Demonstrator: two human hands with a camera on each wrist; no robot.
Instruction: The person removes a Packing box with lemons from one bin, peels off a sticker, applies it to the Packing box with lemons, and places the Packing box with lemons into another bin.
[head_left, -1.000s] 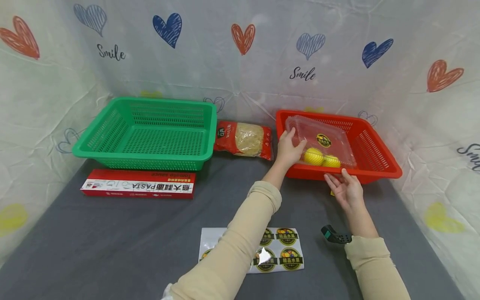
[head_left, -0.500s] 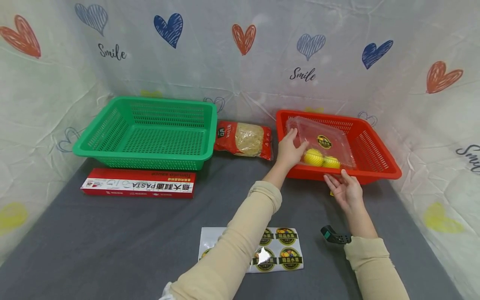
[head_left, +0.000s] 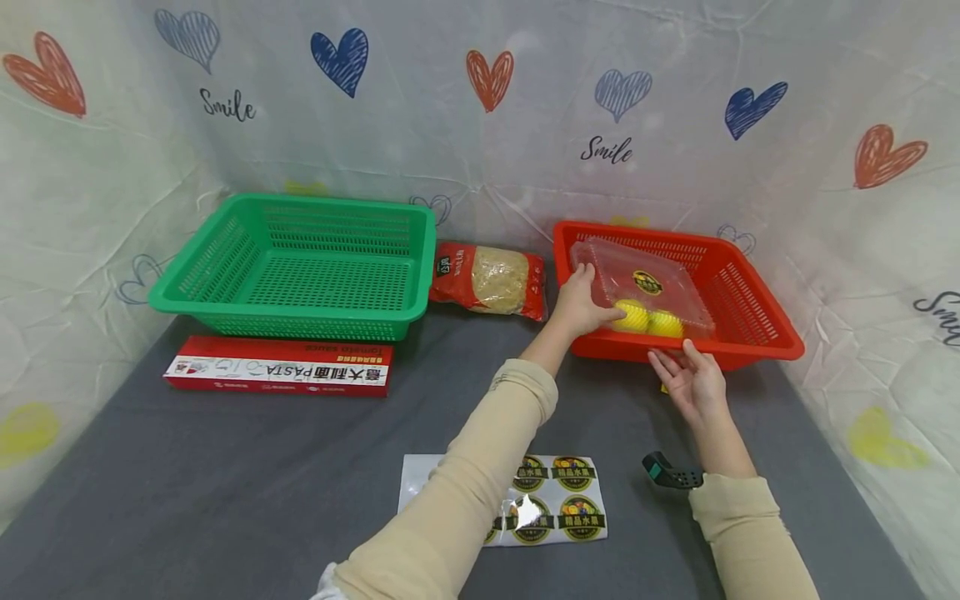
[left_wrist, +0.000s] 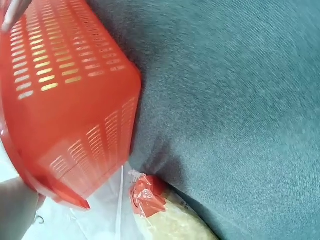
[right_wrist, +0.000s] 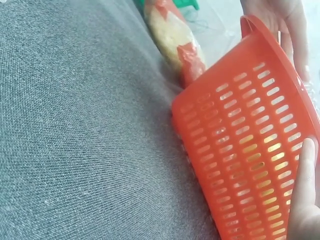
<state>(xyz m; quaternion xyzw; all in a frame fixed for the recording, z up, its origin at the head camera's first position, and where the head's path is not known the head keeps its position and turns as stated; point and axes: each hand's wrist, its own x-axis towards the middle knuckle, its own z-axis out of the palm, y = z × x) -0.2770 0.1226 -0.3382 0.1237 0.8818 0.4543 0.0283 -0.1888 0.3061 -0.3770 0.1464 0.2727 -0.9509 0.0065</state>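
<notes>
A clear plastic box (head_left: 611, 268) with a round black label lies tilted in the red basket (head_left: 757, 347). Two yellow, net-textured round pieces (head_left: 632, 316) show through its near side. My left hand (head_left: 581, 307) reaches over the basket's left rim and touches the box's left side, thumb spread from the fingers; its fingertips are partly hidden. At the basket's front, my right hand (head_left: 696, 385) has its palm turned up and its fingers touching the outer wall under the rim. In the right wrist view, a straight finger (right_wrist: 306, 170) lies along that slotted wall.
A green basket (head_left: 292, 312) stands at the left behind a red pasta box (head_left: 277, 367). Between the baskets lies a red noodle bag (head_left: 498, 279). A label sheet (head_left: 577, 492) lies in front, partly under the left arm, and a black strap (head_left: 667, 472) lies beside the right wrist.
The plastic box has settled slightly lower and to the right in the red basket. My left hand has shifted down a little, its thumb spreading further. The right hand stays put.
</notes>
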